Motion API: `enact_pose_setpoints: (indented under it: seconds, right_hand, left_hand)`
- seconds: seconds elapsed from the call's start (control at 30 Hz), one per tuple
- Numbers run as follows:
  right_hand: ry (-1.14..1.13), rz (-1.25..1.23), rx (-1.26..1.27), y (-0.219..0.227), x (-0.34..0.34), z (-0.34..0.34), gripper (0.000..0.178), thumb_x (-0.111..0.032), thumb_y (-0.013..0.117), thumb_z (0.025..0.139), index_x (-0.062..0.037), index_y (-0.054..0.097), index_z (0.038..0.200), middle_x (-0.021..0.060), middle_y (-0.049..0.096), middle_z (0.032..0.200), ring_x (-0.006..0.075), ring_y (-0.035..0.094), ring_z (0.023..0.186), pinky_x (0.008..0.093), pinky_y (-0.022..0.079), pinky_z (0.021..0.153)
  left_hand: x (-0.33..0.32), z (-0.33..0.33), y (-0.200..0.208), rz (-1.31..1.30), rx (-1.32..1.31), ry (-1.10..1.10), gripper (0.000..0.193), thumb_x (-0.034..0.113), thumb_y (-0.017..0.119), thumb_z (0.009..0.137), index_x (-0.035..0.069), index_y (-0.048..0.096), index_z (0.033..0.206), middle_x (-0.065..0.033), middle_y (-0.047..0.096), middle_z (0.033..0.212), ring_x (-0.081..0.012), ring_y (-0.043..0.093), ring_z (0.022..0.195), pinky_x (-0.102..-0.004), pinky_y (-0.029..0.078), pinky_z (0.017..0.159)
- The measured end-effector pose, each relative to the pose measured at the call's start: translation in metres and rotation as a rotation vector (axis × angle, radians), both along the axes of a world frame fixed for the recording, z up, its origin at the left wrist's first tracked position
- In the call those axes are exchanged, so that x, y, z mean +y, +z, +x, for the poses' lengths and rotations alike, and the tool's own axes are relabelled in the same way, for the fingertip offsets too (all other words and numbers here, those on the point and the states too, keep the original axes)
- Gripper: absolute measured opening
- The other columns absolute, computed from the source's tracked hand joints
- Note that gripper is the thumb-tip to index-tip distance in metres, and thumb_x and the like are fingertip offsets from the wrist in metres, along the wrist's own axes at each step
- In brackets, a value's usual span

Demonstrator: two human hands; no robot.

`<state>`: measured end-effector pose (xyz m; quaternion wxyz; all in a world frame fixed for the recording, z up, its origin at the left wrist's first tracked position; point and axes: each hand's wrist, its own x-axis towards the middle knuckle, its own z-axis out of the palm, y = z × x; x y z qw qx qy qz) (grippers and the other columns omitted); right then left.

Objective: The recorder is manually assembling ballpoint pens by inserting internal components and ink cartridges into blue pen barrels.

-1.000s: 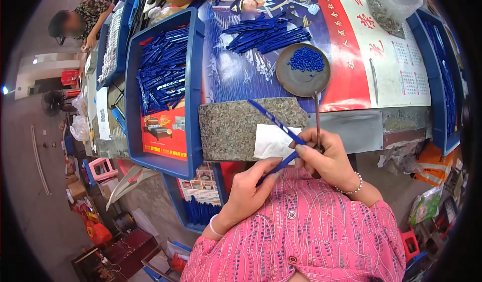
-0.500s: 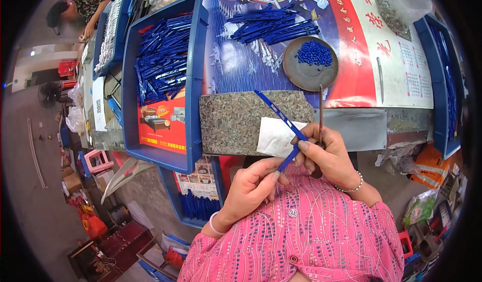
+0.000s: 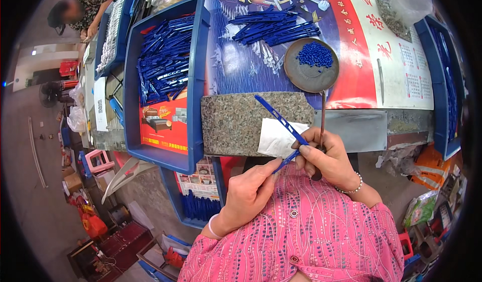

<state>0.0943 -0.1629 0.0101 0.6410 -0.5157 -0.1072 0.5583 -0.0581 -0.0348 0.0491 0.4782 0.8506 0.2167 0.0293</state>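
A long, narrow blue plastic strip (image 3: pixel 269 108) with slots along it slants across the front of a speckled stone block (image 3: pixel 228 126). My left hand (image 3: pixel 248 189) pinches its lower end, with the fingertips partly hidden. Higher up, my right hand (image 3: pixel 329 159) grips the same strip between thumb and fingers. That hand also holds a thin rod-like tool (image 3: pixel 323 116) with a dark handle, its tip pointing away from me. A folded white paper or cloth (image 3: pixel 273 140) lies on the block, beneath the strip. Beyond it, a round dish (image 3: pixel 306 79) holds small blue pellets (image 3: pixel 315 55).
A blue tray (image 3: pixel 198 86) of similar strips stands at left, with another tray (image 3: pixel 173 201) below it. More strips (image 3: pixel 273 26) are heaped at the back. A metal plate (image 3: pixel 354 130) lies right of the block; another blue tray (image 3: pixel 440 101) stands far right. A person (image 3: pixel 93 6) is at far left.
My left hand has rolled over at the strip's lower end, showing more of its back. The strip has turned slightly, its slots now facing up more. My right hand keeps its grip.
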Motion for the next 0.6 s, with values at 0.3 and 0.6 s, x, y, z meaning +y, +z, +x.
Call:
enact_pose_setpoints:
  seconds: [0.3,0.6]
  right_hand:
    - [0.004,0.001,-0.01,-0.003,0.002,-0.003,0.014,-0.01,0.052,0.089,0.0021,0.052,0.096,0.0083,0.06,0.067,0.0068,0.048,0.046,0.0188,0.039,0.043]
    - [0.134,0.001,-0.096,0.002,-0.002,-0.015,0.014,-0.01,0.053,0.088,0.0017,0.053,0.096,0.0079,0.062,0.069,0.0064,0.051,0.048,0.0187,0.04,0.044]
  left_hand:
    - [-0.002,-0.014,0.001,-0.479,0.038,0.27,0.027,-0.005,0.057,0.081,-0.005,0.057,0.108,-0.0146,0.061,0.104,-0.0173,0.065,0.085,-0.0266,0.053,0.073]
    - [0.002,-0.031,-0.011,-1.037,-0.369,0.521,0.02,0.001,0.053,0.086,-0.005,0.053,0.106,-0.0225,0.056,0.112,-0.0238,0.062,0.091,-0.0327,0.053,0.078]
